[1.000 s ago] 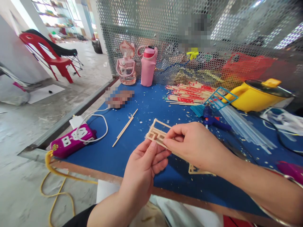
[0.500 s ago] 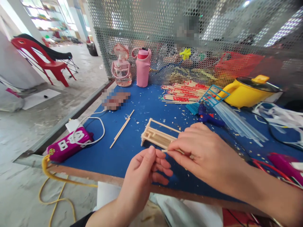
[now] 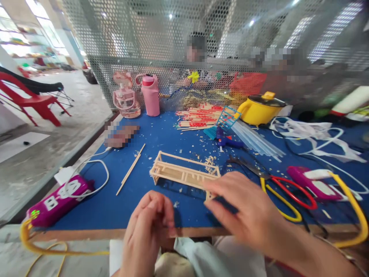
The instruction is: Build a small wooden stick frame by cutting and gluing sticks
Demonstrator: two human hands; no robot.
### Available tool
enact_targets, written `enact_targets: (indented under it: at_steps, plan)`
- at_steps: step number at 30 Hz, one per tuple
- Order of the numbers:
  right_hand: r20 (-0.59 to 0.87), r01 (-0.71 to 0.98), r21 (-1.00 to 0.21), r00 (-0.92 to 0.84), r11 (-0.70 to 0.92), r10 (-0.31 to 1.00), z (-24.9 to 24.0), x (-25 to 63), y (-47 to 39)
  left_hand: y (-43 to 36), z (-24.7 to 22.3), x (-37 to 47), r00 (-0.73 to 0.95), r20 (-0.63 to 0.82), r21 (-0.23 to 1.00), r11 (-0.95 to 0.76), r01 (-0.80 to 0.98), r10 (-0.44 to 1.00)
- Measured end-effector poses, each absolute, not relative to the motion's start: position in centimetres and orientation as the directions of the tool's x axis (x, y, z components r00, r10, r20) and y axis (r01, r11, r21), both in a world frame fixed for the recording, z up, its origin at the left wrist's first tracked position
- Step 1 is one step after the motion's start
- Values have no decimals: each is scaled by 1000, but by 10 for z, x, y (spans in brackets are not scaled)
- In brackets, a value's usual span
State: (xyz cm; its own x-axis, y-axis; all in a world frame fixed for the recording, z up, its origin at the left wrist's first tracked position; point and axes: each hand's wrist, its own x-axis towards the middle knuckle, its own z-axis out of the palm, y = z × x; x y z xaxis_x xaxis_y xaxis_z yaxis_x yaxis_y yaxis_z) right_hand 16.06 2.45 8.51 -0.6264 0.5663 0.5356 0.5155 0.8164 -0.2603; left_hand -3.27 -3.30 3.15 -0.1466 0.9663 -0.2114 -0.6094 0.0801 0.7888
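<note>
A small frame of thin wooden sticks point(image 3: 170, 171) stands on the blue tabletop in front of me. My right hand point(image 3: 245, 209) is at its right end, slightly blurred, with thumb and forefinger apart around the near corner. Whether they touch the wood I cannot tell. My left hand point(image 3: 151, 223) hovers by the table's front edge, left of the right hand. Its fingers are curled inward, and whatever may be in them is hidden. Two loose sticks point(image 3: 131, 169) lie left of the frame.
Scissors point(image 3: 269, 177) and a purple power strip point(image 3: 314, 182) lie right; another power strip point(image 3: 57, 202) lies left. Behind are a glue gun point(image 3: 227, 141), glue sticks point(image 3: 259, 140), bundled sticks point(image 3: 201, 115), a yellow pot point(image 3: 259, 109) and pink bottles point(image 3: 150, 96). A person sits beyond the mesh point(image 3: 161, 46).
My right hand's pinch on a short stick piece has opened, and the hands have moved apart. My left fingers have curled in. The view has swung right, showing the scissors and more of the frame.
</note>
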Motion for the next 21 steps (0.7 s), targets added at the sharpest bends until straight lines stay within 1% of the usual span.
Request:
enact_targets:
  at_steps: [1, 2, 3, 4, 5, 6, 8, 10, 11, 13, 14, 16, 18, 19, 21]
  plan:
    - [519, 615, -237, -574, 752, 634, 83, 174, 36, -32, 29, -38, -155, -222, 799, 88, -594, 963]
    - [482, 725, -217, -504, 654, 717, 80, 188, 51, -30, 26, -43, -194, -233, 825, 88, -558, 953]
    - [375, 848, -177, -412, 500, 831, 77, 202, 68, -27, 24, -49, -253, -233, 859, 77, -507, 939]
    - [257, 937, -100, -299, 334, 919, 74, 216, 88, -23, 22, -54, -311, -227, 890, 67, -452, 923]
    - [220, 965, -66, -236, 255, 947, 69, 227, 110, -19, 21, -60, -354, -218, 908, 56, -414, 910]
    - [193, 976, -43, -204, 215, 960, 64, 236, 130, -13, 21, -65, -370, -213, 914, 51, -402, 904]
    - [128, 988, -5, -153, 154, 980, 52, 247, 167, -2, 21, -74, -361, -221, 898, 44, -438, 906]
    - [72, 994, 11, -111, 110, 991, 40, 249, 193, 6, 19, -82, -345, -203, 911, 48, -409, 917]
    - [58, 995, 12, -97, 97, 994, 36, 248, 202, 9, 18, -85, -328, -199, 928, 71, -365, 923]
    - [68, 996, -2, -86, 86, 994, 32, 245, 211, 12, 13, -90, -321, -184, 970, 118, -212, 929]
    - [95, 996, -15, -87, 89, 992, 33, 245, 212, 13, 10, -93, -332, -153, 987, 126, -101, 931]
    - [180, 994, -54, -88, 99, 980, 39, 244, 210, 13, 5, -96, -343, -23, 980, 89, 176, 939]
    - [292, 990, -100, -68, 101, 954, 49, 246, 203, 15, 3, -98, -287, 115, 903, 20, 429, 951]
    - [348, 987, -125, -50, 99, 936, 55, 246, 198, 16, 4, -99, -240, 149, 855, -3, 519, 959]
    - [438, 980, -163, -34, 116, 898, 68, 245, 185, 22, 8, -98, -165, 182, 778, -40, 627, 969]
